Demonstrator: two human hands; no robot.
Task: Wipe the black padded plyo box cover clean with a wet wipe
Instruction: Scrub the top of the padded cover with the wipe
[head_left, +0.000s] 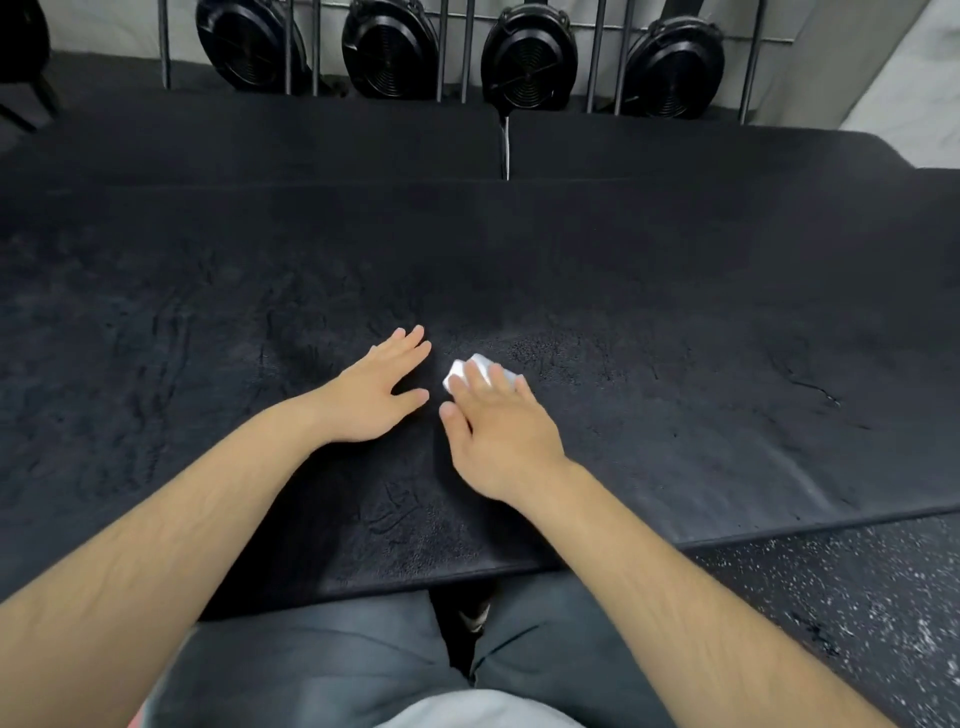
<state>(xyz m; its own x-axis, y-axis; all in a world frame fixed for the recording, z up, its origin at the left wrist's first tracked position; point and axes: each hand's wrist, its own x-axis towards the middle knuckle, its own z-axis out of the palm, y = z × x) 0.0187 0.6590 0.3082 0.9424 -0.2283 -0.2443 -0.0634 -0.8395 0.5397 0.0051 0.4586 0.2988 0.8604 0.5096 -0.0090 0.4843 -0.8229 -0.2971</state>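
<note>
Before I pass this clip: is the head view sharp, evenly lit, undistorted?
Head view: the left hand, right hand and wet wipe are reasonably sharp; the wipe looks nearly blown out against the black cover. Head view: wide-angle distortion bends the cover's edges; soft shadows under both hands, no hard glare.

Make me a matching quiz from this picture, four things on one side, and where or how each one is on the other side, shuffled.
Things:
1 left hand
2 wipe
3 fans
4 floor

Places or states:
A under the fingers of the right hand
B speckled, at lower right
C flat on the cover, holding nothing
D in a row behind the cover

Pairs: 1-C, 2-A, 3-D, 4-B
</note>
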